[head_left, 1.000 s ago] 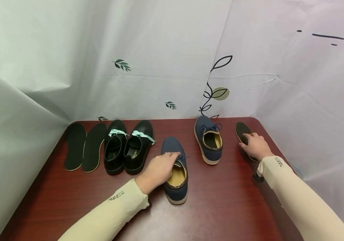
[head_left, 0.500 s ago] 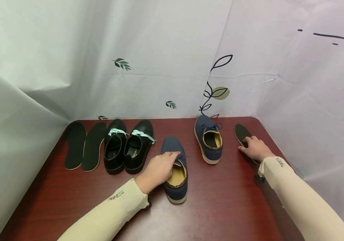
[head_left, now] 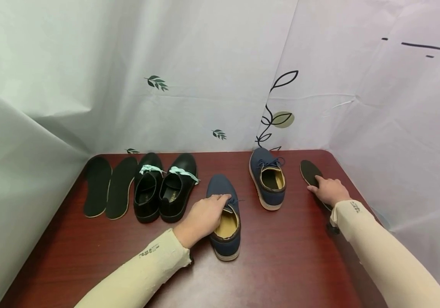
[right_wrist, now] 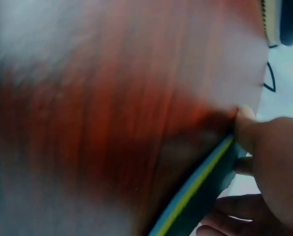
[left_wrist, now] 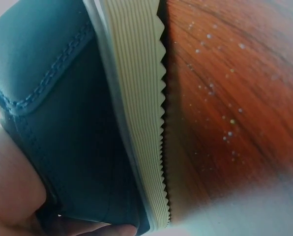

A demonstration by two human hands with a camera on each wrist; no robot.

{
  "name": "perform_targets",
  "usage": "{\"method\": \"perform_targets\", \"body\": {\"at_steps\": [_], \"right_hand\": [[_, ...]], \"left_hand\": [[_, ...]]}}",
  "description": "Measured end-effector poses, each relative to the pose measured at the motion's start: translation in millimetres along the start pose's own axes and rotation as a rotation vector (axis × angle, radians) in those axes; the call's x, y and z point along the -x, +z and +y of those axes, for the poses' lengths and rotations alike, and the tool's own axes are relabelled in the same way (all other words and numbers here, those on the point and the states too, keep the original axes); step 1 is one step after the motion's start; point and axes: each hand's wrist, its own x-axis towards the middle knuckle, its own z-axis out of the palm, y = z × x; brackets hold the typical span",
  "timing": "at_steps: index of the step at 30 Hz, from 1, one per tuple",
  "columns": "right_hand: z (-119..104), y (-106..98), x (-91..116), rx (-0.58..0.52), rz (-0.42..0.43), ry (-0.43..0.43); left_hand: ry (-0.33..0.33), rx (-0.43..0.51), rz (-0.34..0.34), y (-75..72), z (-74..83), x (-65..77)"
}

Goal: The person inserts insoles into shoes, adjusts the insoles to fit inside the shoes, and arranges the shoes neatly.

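My left hand (head_left: pixel 203 215) grips a navy lace-up shoe (head_left: pixel 223 184) at its laced opening, near the middle of the table. In the left wrist view the shoe's dark upper (left_wrist: pixel 77 142) and cream ridged sole fill the left side, the sole close against the wood. At the far right, my right hand (head_left: pixel 332 191) holds a dark insole (head_left: pixel 310 169) by its edges. The right wrist view shows the insole's blue and yellow edge (right_wrist: pixel 195 184) between thumb and fingers; part of it lies under the hand. A second navy shoe (head_left: pixel 267 173) stands between both hands.
Two dark insoles (head_left: pixel 97 186) lie side by side at the table's left. Beside them stands a pair of black shoes (head_left: pixel 177 188) with pale green laces. A white patterned curtain (head_left: pixel 204 77) borders the back and sides of the reddish-brown table (head_left: pixel 281 256).
My right hand has shifted slightly rightward and nearer along the insole, and its fingers have moved, exposing more of the far end. The left hand and its shoe stay put.
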Motion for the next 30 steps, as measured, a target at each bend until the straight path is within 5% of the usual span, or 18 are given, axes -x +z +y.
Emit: {"method": "perform_targets", "body": {"at_steps": [11,20,30], "right_hand": [[0.4,6.4,0.4,0.107,0.113,-0.055],[1.1,1.0,-0.4,0.019,0.122,-0.071],[-3.4,0.6,3.1,0.011,0.226,-0.110]], "left_hand": [[0.009,0.000,0.012,1.2,0.1,1.4],[0.002,-0.001,0.008,0.0,-0.1,1.1],[0.004,0.001,0.018,2.0,-0.1,1.1]]}}
